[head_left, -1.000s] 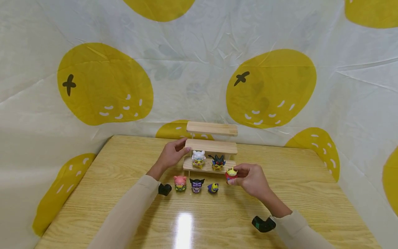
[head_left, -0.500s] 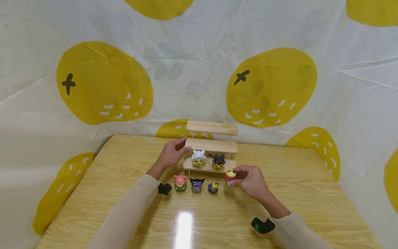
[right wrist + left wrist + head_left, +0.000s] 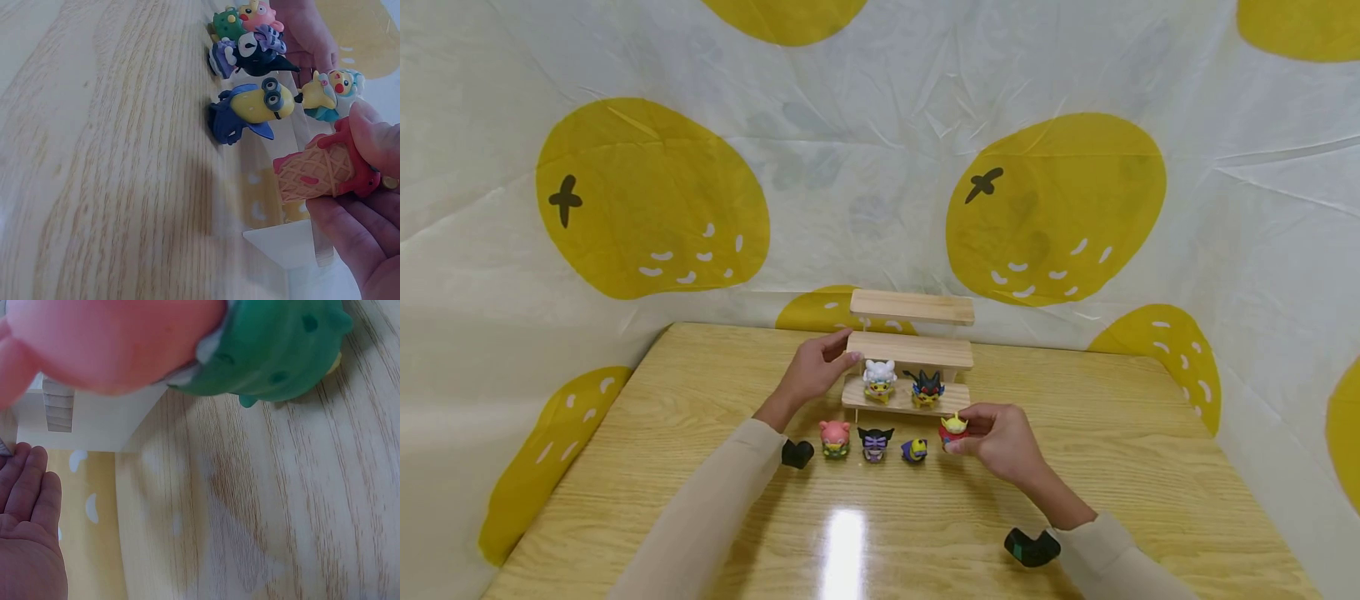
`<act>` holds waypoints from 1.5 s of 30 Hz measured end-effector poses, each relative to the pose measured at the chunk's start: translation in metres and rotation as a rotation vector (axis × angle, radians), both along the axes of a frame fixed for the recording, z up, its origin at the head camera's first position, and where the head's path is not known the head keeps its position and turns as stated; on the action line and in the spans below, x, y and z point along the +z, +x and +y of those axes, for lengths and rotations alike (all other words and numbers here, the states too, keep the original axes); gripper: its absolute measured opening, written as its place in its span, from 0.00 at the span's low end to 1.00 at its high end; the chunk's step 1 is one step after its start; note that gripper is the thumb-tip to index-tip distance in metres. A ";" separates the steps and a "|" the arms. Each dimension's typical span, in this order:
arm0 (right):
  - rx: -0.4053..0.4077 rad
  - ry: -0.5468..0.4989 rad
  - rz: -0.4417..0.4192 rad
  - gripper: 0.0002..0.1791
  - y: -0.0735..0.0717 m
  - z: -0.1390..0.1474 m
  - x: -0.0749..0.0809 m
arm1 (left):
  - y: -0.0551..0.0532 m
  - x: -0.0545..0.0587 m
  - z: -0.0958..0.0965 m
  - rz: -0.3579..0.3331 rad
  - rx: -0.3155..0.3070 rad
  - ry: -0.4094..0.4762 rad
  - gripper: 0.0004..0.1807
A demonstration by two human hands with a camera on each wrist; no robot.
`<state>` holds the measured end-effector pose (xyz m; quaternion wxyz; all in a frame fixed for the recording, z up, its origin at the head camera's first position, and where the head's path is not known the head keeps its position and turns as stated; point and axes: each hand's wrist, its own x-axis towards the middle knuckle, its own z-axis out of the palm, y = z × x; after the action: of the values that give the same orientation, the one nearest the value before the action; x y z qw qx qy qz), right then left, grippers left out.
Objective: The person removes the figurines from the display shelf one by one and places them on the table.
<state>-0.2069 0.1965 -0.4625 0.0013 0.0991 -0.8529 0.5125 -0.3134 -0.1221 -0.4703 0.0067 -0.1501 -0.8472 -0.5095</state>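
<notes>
My right hand (image 3: 1006,442) pinches a toy figurine (image 3: 952,430) between thumb and fingers, near the right front of the wooden shelf stand (image 3: 910,350). In the right wrist view this figurine has a waffle-cone body (image 3: 315,172) under a red dripping layer; the head view shows its yellow top. My left hand (image 3: 812,371) grips the left end of the stand's middle shelf, thumb in front and fingers behind. On the table, a pink figurine (image 3: 834,439), a black-and-purple one (image 3: 875,446) and a yellow minion figurine (image 3: 914,452) form a row before the stand.
On the bottom shelf stand a white-hooded figurine (image 3: 879,382) and a black-hooded one (image 3: 927,388). The top shelf (image 3: 912,307) rises near the patterned cloth (image 3: 857,183) behind the table (image 3: 737,367). Black wrist devices (image 3: 1032,547) sit by both sleeves.
My right hand has moved slightly left and down with the cone figurine, closer to the minion figurine. The left hand stays at the stand.
</notes>
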 end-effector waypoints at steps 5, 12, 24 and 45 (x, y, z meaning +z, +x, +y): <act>0.014 -0.016 0.002 0.22 0.000 -0.001 -0.001 | -0.001 -0.001 0.000 -0.009 0.001 0.001 0.36; 0.016 -0.017 -0.003 0.21 0.000 -0.002 -0.003 | -0.001 -0.001 0.000 -0.013 0.005 -0.007 0.37; 0.019 -0.002 0.002 0.20 0.001 -0.001 -0.006 | -0.001 0.000 0.000 -0.003 0.004 -0.005 0.37; 0.005 -0.021 -0.011 0.21 0.000 0.000 -0.016 | -0.001 -0.002 -0.001 0.005 0.009 -0.009 0.35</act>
<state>-0.2069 0.1970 -0.4780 -0.0036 0.0982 -0.8474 0.5218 -0.3148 -0.1227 -0.4720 0.0104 -0.1473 -0.8503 -0.5052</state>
